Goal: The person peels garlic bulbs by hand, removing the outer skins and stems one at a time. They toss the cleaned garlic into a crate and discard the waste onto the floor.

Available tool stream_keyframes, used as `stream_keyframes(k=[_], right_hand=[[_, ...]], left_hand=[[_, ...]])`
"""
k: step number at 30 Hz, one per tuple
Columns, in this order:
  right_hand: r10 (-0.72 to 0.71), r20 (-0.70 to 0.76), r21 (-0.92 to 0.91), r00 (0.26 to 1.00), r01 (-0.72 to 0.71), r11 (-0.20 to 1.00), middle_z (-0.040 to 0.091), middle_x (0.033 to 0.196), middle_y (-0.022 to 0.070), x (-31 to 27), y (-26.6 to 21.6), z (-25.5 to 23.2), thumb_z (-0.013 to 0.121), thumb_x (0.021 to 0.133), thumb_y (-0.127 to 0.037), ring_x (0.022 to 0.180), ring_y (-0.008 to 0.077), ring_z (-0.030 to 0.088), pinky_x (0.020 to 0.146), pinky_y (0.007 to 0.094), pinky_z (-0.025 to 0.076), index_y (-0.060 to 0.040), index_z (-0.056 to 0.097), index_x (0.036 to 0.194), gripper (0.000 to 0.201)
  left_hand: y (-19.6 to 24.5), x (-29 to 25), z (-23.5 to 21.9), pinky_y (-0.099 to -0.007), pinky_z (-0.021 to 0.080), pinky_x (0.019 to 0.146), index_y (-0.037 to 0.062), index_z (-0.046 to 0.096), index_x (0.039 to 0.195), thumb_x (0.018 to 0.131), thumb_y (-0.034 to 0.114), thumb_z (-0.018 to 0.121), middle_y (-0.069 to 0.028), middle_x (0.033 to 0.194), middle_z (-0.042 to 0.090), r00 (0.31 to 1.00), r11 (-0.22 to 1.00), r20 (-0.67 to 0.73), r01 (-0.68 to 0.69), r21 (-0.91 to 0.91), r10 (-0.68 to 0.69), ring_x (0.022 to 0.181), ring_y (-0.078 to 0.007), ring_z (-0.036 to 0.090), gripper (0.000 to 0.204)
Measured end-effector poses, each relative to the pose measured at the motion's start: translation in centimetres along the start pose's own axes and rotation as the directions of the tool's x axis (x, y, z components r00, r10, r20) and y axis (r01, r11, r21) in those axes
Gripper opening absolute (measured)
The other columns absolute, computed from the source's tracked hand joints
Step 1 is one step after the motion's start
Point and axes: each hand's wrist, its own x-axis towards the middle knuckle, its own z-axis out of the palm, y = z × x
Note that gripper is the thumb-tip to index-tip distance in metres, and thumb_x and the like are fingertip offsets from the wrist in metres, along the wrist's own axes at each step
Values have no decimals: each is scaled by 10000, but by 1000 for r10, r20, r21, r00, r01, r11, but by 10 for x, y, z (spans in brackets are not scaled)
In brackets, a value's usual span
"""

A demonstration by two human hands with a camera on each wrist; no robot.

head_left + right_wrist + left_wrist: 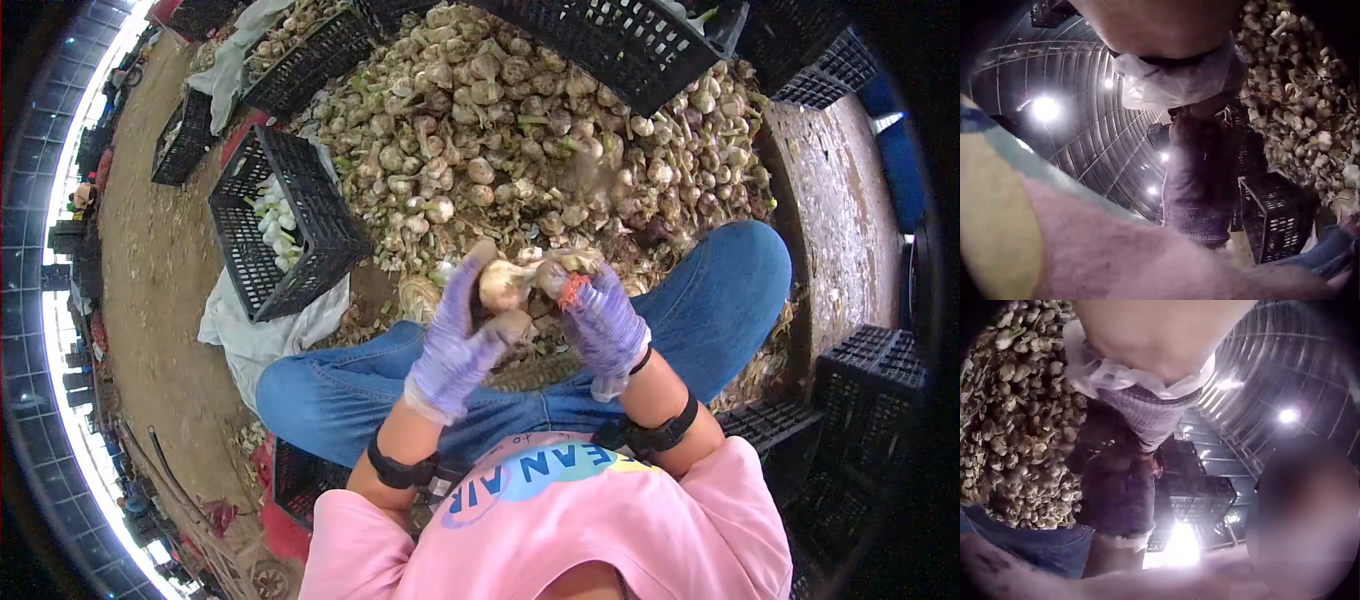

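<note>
In the head view, a garlic bulb (503, 287) with pale skin is held up over the person's lap. The left hand (450, 340), in a purple glove under a clear cuff, grips it between thumb and fingers. From the other side the right hand (606, 325), gloved alike, pinches the bulb's stem end with curled fingers. An orange wrap (573, 291) circles its thumb. Both gloves' fingertips look soiled brown. The wrist views show the gloves dark and from behind, with the bulb hidden.
A large heap of garlic (480, 130) lies in front of the knees. At the left, a black crate (330, 215) holds white trimmed bulbs (275, 225). Another black crate (620, 45) hangs over the heap's far edge. More stacked crates (870, 400) stand at the right.
</note>
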Motion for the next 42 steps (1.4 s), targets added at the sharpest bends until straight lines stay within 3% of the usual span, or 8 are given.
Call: stream_keyframes(k=[4,7,10,15,26,31,36,42], right_hand=[[40,135,-66,990,-31,997,607,946,57,-1,2,-7,631,824,-215,881,107,549,783,244,450,2,562,1057,326],[-305,132,-53,943,314,948,607,937,42,-10,-10,9,665,798,-246,860,108,557,775,244,455,8,552,1053,377],[-198,43,-224,979,202,953,610,915,29,-7,-7,10,694,771,-294,817,109,566,744,244,465,12,537,1060,449],[-322,130,-299,938,347,889,621,927,38,-5,1,-8,686,779,-278,773,84,565,711,235,477,16,531,1072,443],[72,133,-72,988,-62,995,629,948,44,-8,-20,-3,682,786,-169,829,85,576,720,220,477,-11,542,1101,379],[-27,169,-183,985,58,981,625,897,22,-1,-8,-13,714,757,-203,793,75,569,690,235,479,-26,570,1007,338],[-337,278,-534,900,436,725,618,825,99,2,-8,-14,717,693,-192,733,195,595,679,295,475,-15,601,924,313],[-451,158,-664,878,433,609,611,859,131,3,-2,-8,653,676,-132,791,261,578,727,318,455,-8,612,933,289]], left_hand=[[-2,1,-3,-310,380,951,50,327,1316,685,201,778,-79,1248,437,978,885,57,205,-417,-199,1134,-185,446,790],[-8,0,1,-312,421,916,38,388,1230,645,154,802,-77,1163,478,1000,988,-4,-2,-154,2,1101,-186,478,727],[-2,-3,4,-307,453,875,38,389,1224,625,130,810,-94,1154,488,991,956,11,-128,265,130,1060,-201,517,738],[-4,-3,1,-315,464,861,34,387,1222,619,115,810,-122,1165,492,984,947,20,-173,269,175,1042,-219,536,741],[1,3,-7,-336,448,878,67,374,1268,642,153,796,-167,1191,480,933,783,166,-357,510,318,1062,-274,521,760],[14,-1,6,-341,473,819,53,419,1245,705,244,758,-122,1149,511,999,983,12,44,-176,-43,985,-232,557,665],[-10,6,-2,-313,477,791,69,422,1255,767,434,662,-85,1076,543,943,728,105,313,-610,-317,882,-190,576,655],[6,6,4,-282,409,899,74,419,1261,788,421,646,-53,1155,468,987,976,48,159,-149,-153,1025,-147,483,629]])
